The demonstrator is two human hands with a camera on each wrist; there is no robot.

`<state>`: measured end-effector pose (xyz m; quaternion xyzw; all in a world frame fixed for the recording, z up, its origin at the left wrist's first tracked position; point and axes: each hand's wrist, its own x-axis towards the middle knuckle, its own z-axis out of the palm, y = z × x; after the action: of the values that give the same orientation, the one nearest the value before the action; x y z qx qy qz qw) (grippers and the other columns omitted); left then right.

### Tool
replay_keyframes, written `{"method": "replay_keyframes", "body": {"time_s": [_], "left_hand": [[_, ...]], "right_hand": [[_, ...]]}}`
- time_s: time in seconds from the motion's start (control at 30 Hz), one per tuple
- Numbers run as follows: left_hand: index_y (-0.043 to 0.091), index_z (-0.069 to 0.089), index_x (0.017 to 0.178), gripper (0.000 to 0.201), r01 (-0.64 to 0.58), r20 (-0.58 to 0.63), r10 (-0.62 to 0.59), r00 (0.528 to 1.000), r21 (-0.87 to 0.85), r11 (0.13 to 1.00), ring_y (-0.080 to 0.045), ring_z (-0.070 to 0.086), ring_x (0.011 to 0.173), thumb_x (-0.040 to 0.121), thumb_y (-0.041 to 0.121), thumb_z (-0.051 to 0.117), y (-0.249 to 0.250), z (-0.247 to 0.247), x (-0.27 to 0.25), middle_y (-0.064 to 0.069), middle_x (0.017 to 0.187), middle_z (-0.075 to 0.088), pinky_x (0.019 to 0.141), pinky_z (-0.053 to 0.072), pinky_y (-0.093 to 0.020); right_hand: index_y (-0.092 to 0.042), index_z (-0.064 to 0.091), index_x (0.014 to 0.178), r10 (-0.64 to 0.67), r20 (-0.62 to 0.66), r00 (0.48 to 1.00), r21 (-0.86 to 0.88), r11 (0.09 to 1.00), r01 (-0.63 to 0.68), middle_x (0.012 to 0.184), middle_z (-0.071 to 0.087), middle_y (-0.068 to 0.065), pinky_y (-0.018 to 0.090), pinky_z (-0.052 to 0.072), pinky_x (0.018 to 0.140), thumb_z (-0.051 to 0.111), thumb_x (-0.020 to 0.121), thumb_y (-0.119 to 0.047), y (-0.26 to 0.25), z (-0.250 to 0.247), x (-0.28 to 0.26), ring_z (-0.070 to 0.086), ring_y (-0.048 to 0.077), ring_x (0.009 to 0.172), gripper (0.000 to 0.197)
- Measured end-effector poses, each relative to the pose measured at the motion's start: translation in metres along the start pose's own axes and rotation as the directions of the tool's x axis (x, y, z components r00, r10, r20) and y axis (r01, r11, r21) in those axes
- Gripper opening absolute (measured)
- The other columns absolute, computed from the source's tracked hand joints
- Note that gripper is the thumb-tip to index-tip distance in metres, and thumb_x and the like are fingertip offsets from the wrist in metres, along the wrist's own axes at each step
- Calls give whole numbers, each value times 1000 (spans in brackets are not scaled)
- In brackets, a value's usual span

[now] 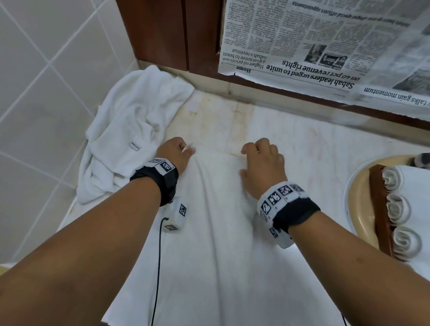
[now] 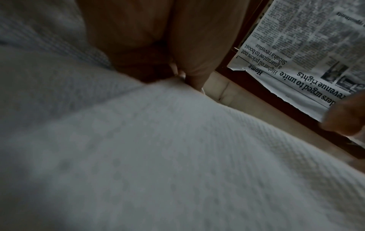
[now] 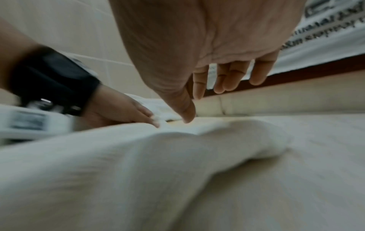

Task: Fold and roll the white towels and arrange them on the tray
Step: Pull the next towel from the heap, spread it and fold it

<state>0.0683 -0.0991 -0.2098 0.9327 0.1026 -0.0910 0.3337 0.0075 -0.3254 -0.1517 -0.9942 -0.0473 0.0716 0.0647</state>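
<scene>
A pale, stained marble bench (image 1: 236,121) is seen. A white towel (image 1: 212,237) is spread flat from its middle to the near edge. Crumpled towels (image 1: 133,123) are heaped at the far left corner. A tray (image 1: 378,203) with rolled towels (image 1: 400,210) is set at the right edge.

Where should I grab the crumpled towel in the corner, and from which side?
Probably the upper-right flap of the crumpled towel, coming from the right over the bare counter. That edge lies loose and open there, while the tiled wall blocks the left side. A pinch grip on it should let the bunched folds fall open.
</scene>
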Motion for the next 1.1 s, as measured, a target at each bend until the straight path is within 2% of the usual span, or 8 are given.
{"method": "replay_keyframes", "body": {"time_s": [0.17,0.3,0.4,0.5,0.63,0.77,1.03,1.1], "left_hand": [[15,47,81,30,18,-1,-18,1000,-15,1000,-25,49,71,93,41,60,6,-3,-6,-1,75,51,56,34,-31],[14,51,106,33,71,-42,-81,996,-211,975,-30,61,91,93,43,60,4,-12,-32,-4,93,62,84,51,-39],[13,47,116,44,112,18,-110,994,-211,971,-28,63,93,89,42,66,-17,-23,-81,-4,91,64,91,51,-40],[17,48,99,40,184,155,-165,974,-117,976,-24,66,88,83,46,70,-30,-26,-136,-6,88,70,79,49,-34],[16,43,104,50,107,108,-101,989,-54,993,-16,59,85,80,46,75,-20,-16,-181,0,100,54,71,42,-28],[13,40,109,50,143,22,-141,990,-64,988,-22,57,90,82,36,76,-18,-7,-193,-4,108,47,75,44,-30],[15,43,103,34,180,130,-162,978,-140,974,-17,55,85,89,31,70,-18,-7,-194,1,89,53,62,36,-22],[14,47,100,20,206,24,-206,978,-241,949,-19,54,80,93,21,63,-22,-15,-188,1,84,54,59,34,-23]], "right_hand": [[-22,50,137,-24,324,946,41,999,12,135,42,2,38,46,94,63,93,-36,-6,8,-40,46,24,121,48],[-29,40,147,18,328,945,-38,999,-6,148,34,4,40,45,99,64,91,-43,-7,10,-45,38,26,133,62],[-35,20,156,45,441,897,-102,995,0,157,20,6,41,43,101,59,93,-48,-9,7,-42,31,28,139,75],[-37,13,157,47,477,878,-152,988,30,159,14,7,45,42,105,57,92,-55,-10,3,-41,30,31,140,81],[-38,15,157,52,455,889,-230,971,61,156,21,8,47,38,107,57,89,-62,-15,-1,-42,30,32,140,84],[-38,14,156,72,465,882,-247,968,51,156,21,7,48,36,110,57,88,-63,-18,-1,-43,24,32,144,84],[-40,8,157,72,483,873,-259,964,64,161,12,7,52,29,115,54,91,-62,-14,-2,-43,10,30,150,83],[-40,8,157,69,497,865,-255,964,70,161,11,7,52,30,115,54,91,-61,-13,-2,-40,9,30,150,83]]}}
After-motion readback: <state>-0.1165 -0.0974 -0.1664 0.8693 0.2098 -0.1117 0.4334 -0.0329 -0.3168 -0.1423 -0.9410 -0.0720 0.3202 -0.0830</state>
